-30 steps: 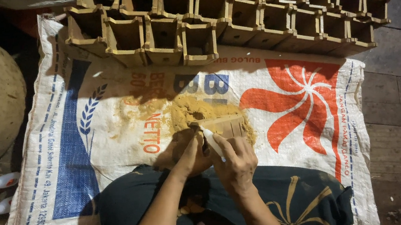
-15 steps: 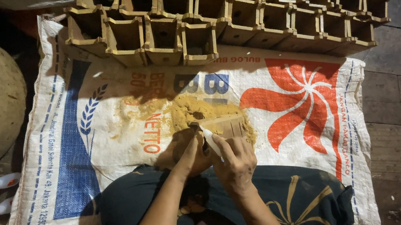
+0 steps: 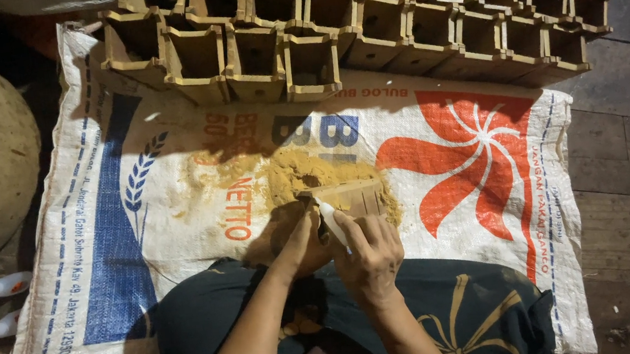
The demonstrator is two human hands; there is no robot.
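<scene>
Both hands work a wooden block [image 3: 350, 197] on the sack [image 3: 174, 193]. Left hand [image 3: 303, 245] fingers grip the block; right hand [image 3: 371, 253] fingers hold a white strip [image 3: 332, 222] against it. Sawdust [image 3: 295, 175] lies adjacent.

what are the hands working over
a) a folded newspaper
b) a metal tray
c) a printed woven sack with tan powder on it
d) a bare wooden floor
c: both the left hand and the right hand hold a small tan wooden piece above the printed woven sack, where tan powder lies.
</scene>
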